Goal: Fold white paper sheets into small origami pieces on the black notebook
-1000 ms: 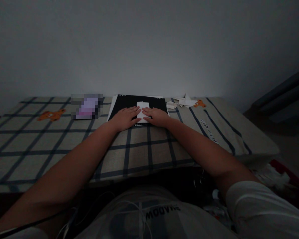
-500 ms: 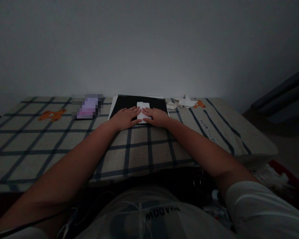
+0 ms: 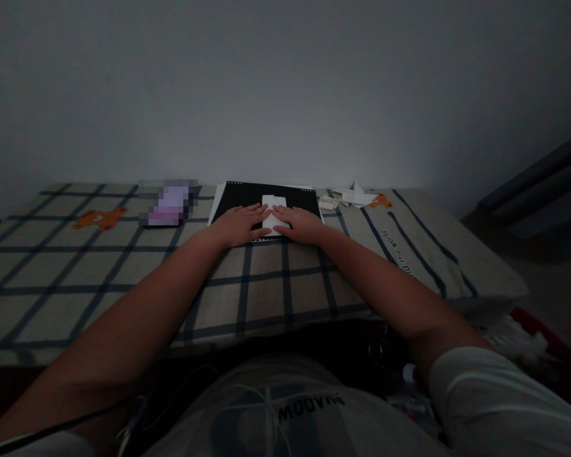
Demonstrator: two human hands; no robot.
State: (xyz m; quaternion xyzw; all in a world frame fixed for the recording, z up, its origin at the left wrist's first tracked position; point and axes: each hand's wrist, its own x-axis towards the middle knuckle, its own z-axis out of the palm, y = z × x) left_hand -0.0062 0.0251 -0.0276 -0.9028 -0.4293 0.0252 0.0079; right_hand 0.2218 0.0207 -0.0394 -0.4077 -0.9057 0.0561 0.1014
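Observation:
A small folded piece of white paper [image 3: 275,219] lies on a black spiral-hole pad [image 3: 240,195] in the middle of the table. My left hand [image 3: 242,226] rests flat on the pad, its fingertips on the paper's left edge. From the other side my right hand [image 3: 301,224] lies flat too, fingers spread over the paper's right part. Both hands are open, with palms down. White sheets [image 3: 217,202] stick out from under the pad's left side.
A checked cloth [image 3: 261,298] covers the table, which stands against a wall. Left of the pad lies a phone [image 3: 169,204], partly pixelated. Folded white paper shapes [image 3: 356,195] sit at the back right. A white cable [image 3: 269,406] hangs over my shirt.
Hardly anything differs. Both hands stay on the paper in the same pose, and the view has shifted very slightly.

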